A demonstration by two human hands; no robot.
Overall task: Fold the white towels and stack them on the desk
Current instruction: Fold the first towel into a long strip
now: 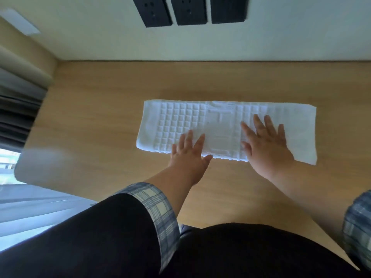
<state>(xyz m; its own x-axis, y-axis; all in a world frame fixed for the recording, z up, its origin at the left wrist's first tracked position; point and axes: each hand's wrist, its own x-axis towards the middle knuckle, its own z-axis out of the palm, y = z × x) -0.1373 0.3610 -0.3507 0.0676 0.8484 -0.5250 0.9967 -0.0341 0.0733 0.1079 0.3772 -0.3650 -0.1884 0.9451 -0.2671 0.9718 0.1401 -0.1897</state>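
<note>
A white towel [178, 123] with a raised square pattern lies flat on the wooden desk [96, 109] as a long strip running left to right. My left hand [189, 155] rests palm down on the towel's near edge, left of its middle, fingers spread. My right hand [267, 145] lies flat on the towel right of the middle, fingers apart, covering part of the near edge. Neither hand grips the cloth. No other towel shows in the head view.
A pale wall [100, 37] rises behind the desk, with three black socket panels [188, 11] at the top. Grey curtains [18, 101] and a bright window [8, 159] are at the left. The desk's rounded left corner [22, 167] is near the window.
</note>
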